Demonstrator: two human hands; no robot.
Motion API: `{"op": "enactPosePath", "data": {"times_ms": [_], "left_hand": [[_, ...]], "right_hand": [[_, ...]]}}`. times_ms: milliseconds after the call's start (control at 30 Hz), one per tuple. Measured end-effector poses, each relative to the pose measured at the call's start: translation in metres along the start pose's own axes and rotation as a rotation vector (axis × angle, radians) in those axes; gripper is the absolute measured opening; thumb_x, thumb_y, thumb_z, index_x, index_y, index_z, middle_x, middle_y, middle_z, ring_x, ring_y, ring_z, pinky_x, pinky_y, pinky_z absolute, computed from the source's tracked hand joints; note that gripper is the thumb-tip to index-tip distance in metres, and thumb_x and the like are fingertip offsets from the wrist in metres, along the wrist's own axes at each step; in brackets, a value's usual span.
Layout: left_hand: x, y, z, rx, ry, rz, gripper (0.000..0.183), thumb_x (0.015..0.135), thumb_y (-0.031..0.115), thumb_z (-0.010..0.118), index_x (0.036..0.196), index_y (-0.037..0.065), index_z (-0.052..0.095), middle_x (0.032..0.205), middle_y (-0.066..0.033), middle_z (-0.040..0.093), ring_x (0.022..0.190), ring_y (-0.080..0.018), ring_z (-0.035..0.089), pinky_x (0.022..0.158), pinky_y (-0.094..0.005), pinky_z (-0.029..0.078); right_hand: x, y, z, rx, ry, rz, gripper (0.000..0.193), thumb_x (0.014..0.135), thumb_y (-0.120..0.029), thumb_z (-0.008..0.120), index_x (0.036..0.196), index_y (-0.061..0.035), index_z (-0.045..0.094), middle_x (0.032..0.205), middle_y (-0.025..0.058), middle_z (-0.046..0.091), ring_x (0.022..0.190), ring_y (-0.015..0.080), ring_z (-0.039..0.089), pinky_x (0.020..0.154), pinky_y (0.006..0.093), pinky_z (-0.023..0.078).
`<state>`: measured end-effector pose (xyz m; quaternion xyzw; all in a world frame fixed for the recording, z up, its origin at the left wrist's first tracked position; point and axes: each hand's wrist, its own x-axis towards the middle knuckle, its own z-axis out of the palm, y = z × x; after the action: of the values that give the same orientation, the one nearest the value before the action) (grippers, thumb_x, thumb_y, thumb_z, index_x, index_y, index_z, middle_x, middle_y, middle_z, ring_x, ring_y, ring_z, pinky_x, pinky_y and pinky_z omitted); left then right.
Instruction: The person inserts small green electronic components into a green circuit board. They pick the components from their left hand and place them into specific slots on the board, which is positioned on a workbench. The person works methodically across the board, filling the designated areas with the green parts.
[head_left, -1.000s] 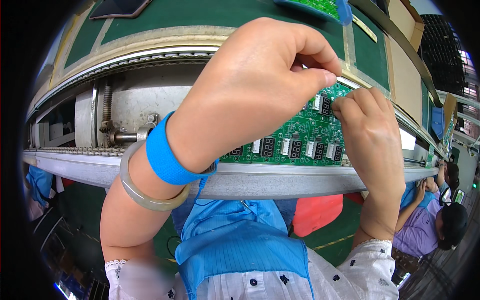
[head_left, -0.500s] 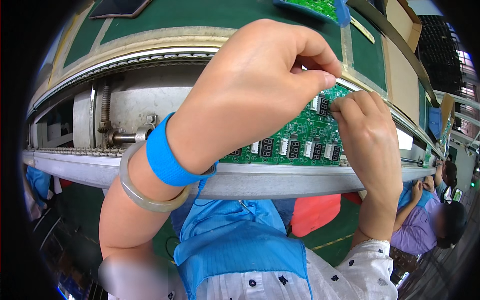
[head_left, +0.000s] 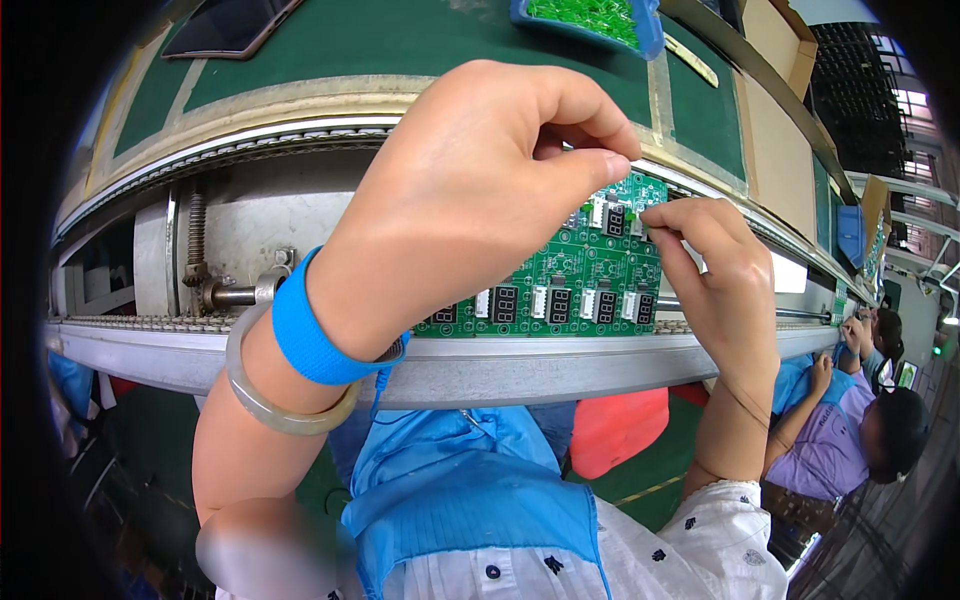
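A green circuit board panel (head_left: 580, 262) with white connectors and black digit displays lies across the conveyor rails. My left hand (head_left: 480, 165) arches over its upper part, with thumb and index finger pressed together above the board's far edge. Whatever those fingertips hold, if anything, is hidden. At the board's right edge is my right hand (head_left: 722, 265), fingers curled and fingertips touching beside a white connector (head_left: 637, 225). A tiny green piece shows near them, but I cannot make out whether they grip it. A blue band and a pale bangle circle my left wrist and forearm.
Beyond the conveyor, a blue tray (head_left: 648, 30) of small green parts stands on a green table, with a phone (head_left: 230, 25) at far left. The metal front rail (head_left: 540, 362) runs before me. Cardboard (head_left: 775, 120) stands at right; co-workers (head_left: 830, 430) sit farther along.
The whole scene has shifted slightly left and down in view. My right hand has drawn a little to the right of the display, uncovering a connector. The left hand keeps its pinch.
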<state>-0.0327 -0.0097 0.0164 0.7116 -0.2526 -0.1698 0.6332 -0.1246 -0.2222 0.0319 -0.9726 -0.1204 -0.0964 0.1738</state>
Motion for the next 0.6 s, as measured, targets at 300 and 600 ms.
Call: {"op": "enactPosePath", "data": {"times_ms": [300, 600], "left_hand": [[-0.0009, 0.0006, 0.0005, -0.037, 0.003, 0.012, 0.015, 0.088, 0.006, 0.068, 0.1, -0.003, 0.071, 0.087, -0.002, 0.069, 0.079, -0.0056, 0.059, 0.071, -0.0206, 0.047], [-0.0011, -0.001, 0.0004, -0.017, 0.011, 0.045, 0.015, 0.087, 0.005, 0.068, 0.099, -0.003, 0.072, 0.085, -0.0011, 0.068, 0.077, -0.0051, 0.057, 0.069, -0.0205, 0.046]], "right_hand": [[0.0024, -0.0031, 0.0012, -0.062, -0.04, 0.003, 0.01, 0.08, -0.001, 0.069, 0.09, -0.0019, 0.067, 0.084, 0.0127, 0.064, 0.083, 0.0333, 0.062, 0.076, 0.0421, 0.05], [0.0051, -0.0052, 0.003, -0.161, -0.043, -0.077, 0.011, 0.075, -0.002, 0.071, 0.085, -0.0041, 0.067, 0.08, 0.0096, 0.059, 0.08, 0.0297, 0.058, 0.074, 0.0397, 0.047]]}}
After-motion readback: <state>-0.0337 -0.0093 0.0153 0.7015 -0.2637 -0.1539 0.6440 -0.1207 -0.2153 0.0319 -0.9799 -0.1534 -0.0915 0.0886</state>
